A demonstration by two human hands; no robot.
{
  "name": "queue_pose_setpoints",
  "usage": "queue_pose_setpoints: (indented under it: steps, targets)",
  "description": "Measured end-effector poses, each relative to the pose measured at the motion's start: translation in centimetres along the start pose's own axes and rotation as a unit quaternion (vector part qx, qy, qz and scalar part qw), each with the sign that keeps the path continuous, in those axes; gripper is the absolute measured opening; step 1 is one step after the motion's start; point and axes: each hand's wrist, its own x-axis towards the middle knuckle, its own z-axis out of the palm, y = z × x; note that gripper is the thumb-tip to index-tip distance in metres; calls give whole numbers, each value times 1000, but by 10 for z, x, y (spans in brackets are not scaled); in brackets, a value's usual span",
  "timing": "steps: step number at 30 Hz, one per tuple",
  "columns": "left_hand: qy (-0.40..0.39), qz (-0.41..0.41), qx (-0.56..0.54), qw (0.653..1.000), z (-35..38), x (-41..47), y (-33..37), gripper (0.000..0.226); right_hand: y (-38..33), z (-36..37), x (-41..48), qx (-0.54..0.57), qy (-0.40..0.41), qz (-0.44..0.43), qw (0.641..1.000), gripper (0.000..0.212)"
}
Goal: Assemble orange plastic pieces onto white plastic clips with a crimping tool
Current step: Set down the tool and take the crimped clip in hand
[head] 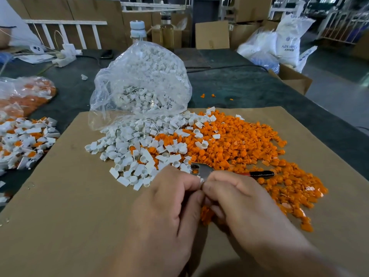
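**Both hands pinch one small part at near edge of cardboard**

Head view: L hand (169, 202) & R hand (239, 200) sit closest, over the near-middle of the cardboard sheet (65, 216). Fingers of both are curled, thumb & forefinger tips meeting at one spot, clamped on a small white part (201, 180); only a sliver shows, rest hidden. A few orange bits lie under R hand; can't tell if held or lying on the sheet.

Just beyond the fingertips lies the crimping tool (203, 170), metal head toward L hand, red/black handle pointing to the sheet's right edge, resting on the orange pieces (239, 144). That pile covers the sheet's right half; white clips (137, 154) cover the centre, the two piles mixing where they meet.

At the sheet's far edge a clear bag (143, 76) of white clips spills onto it. Off the sheet's left edge, on the desk (249, 86), is a heap of white-and-orange parts (26, 140).
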Motion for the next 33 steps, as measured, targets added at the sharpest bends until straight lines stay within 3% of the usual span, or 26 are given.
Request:
queue_pose_setpoints:
  steps: [2,4,7,9,12,15,18,21,24,26,29,33]
  targets:
    - [1,42,13,999,2,1,-1,6,-1,0,1,162,-57,91,981,19]
    - [-3,59,24,998,2,1,-2,7,-3,-1,2,221,-87,103,966,18]
    - [11,-59,-118,991,1,0,-1,15,-4,-6,3,132,-81,41,987,22]
    - [4,-161,-289,944,-2,1,-2,22,-7,-10,2,66,-75,1,995,23]
    - [-114,-206,-381,894,-11,5,-8,27,-8,-14,2,121,-119,34,985,22]
    - [-144,-186,-302,924,-16,4,-11,39,-6,-16,3,170,-167,69,969,22]
    - [-121,-97,-173,973,-17,2,-9,32,-2,-17,4,250,-218,100,938,23]
    - [-96,-65,-128,985,-17,2,-6,22,-3,-17,3,278,-239,121,923,21]
    - [-101,-126,-202,966,-17,3,-2,37,-6,-16,1,145,-185,82,969,20]
    - [-116,-164,-237,950,-18,3,-2,38,-6,-17,-2,36,-140,-6,990,23]
    - [-136,-189,-215,948,-19,3,-5,37,-3,-20,-5,-71,-103,-136,983,25]
    - [-139,-218,-229,938,-20,4,-6,38,0,-19,-4,-196,-53,-230,952,30]
